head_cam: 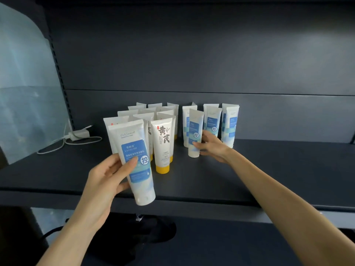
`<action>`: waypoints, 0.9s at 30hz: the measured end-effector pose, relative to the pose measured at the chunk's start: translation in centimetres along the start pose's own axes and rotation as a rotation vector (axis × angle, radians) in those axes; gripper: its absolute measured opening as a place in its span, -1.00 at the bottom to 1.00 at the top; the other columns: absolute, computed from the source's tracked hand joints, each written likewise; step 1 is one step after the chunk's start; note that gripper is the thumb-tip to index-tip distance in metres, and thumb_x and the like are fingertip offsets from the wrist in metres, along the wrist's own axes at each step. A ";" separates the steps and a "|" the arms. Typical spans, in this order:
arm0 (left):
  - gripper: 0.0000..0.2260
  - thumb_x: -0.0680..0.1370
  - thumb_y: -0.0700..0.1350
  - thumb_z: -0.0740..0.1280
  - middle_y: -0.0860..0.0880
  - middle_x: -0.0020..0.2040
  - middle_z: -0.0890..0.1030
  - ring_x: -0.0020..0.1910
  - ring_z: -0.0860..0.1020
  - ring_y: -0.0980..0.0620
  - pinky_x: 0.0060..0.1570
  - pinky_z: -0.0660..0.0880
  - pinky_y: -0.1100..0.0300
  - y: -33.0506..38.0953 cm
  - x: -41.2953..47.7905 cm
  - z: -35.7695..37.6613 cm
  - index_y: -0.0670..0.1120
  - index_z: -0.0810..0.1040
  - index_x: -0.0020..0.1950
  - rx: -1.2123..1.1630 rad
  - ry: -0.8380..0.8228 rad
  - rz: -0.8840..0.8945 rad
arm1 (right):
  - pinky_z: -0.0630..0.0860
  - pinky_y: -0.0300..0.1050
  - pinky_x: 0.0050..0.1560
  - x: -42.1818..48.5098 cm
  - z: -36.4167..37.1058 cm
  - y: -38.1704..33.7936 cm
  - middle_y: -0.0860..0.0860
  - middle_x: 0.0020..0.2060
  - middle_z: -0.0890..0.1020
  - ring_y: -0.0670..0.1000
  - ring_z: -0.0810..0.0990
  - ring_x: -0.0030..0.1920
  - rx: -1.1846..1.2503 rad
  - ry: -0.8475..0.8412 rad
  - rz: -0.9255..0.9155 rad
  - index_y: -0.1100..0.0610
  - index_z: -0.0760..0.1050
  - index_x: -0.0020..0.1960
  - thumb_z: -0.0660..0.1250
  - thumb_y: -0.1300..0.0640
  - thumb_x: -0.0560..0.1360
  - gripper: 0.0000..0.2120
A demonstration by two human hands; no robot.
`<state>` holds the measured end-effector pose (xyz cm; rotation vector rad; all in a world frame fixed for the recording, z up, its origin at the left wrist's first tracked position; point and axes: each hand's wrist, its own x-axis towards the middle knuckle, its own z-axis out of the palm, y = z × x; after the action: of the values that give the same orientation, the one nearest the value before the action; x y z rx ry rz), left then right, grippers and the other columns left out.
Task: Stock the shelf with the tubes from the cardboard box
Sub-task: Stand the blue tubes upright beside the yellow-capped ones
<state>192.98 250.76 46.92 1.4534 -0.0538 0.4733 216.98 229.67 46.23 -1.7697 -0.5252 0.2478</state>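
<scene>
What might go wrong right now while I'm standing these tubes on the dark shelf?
The right hand grips a white blue-labelled plastic tube standing on its cap, close in front of other upright blue-labelled tubes; a nudge on release might topple them. The left hand holds a second blue-labelled tube close to the yellow-capped white tube; swinging it across may knock that one over.
</scene>
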 end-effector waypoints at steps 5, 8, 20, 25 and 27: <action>-0.41 0.13 0.23 0.54 -0.04 0.06 0.67 0.02 0.65 -0.02 -0.21 0.58 0.24 -0.2 0.2 0.4 -0.02 0.64 0.07 -0.015 0.025 -0.008 | 0.51 -0.04 0.09 0.9 0.1 0.4 0.06 0.22 0.49 0.04 0.51 0.19 -0.010 0.041 -0.008 0.06 0.35 0.27 0.34 0.25 0.51 -0.63; -0.31 0.06 0.28 0.56 -0.04 0.06 0.67 0.02 0.65 -0.02 -0.21 0.58 0.23 -0.3 0.4 0.5 -0.03 0.63 0.09 -0.006 0.039 -0.010 | 0.52 -0.03 0.08 1.4 0.3 0.3 0.07 0.20 0.49 0.05 0.50 0.20 -0.016 0.071 -0.009 0.07 0.35 0.22 0.34 0.28 0.51 -0.66; -0.30 0.10 0.26 0.55 -0.04 0.08 0.66 0.06 0.64 -0.03 -0.19 0.59 0.21 0.0 -0.1 0.8 -0.06 0.60 0.14 0.000 0.028 -0.010 | 0.55 -0.03 0.03 1.8 1.2 0.7 0.12 0.21 0.49 0.11 0.50 0.24 -0.018 0.189 -0.005 0.18 0.38 0.29 0.34 0.27 0.50 -0.63; -0.30 0.08 0.27 0.55 -0.03 0.07 0.67 0.04 0.64 -0.01 -0.20 0.60 0.20 0.3 -0.6 0.5 -0.05 0.61 0.13 0.019 0.032 -0.005 | 0.54 -0.04 0.03 1.5 1.5 0.7 0.14 0.23 0.50 0.10 0.50 0.24 -0.034 0.242 0.016 0.21 0.36 0.27 0.37 0.24 0.49 -0.62; -0.42 0.17 0.19 0.51 -0.03 0.06 0.67 0.03 0.64 -0.02 -0.21 0.59 0.21 0.6 -0.9 0.2 -0.05 0.62 0.11 0.020 0.024 0.004 | 0.54 -0.09 0.00 1.1 1.5 0.6 0.12 0.22 0.51 0.08 0.51 0.22 -0.054 0.252 0.021 0.20 0.37 0.28 0.39 0.18 0.48 -0.59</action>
<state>192.00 250.36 47.26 1.4670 -0.0330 0.4957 217.42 231.37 45.33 -1.8272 -0.3348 0.0232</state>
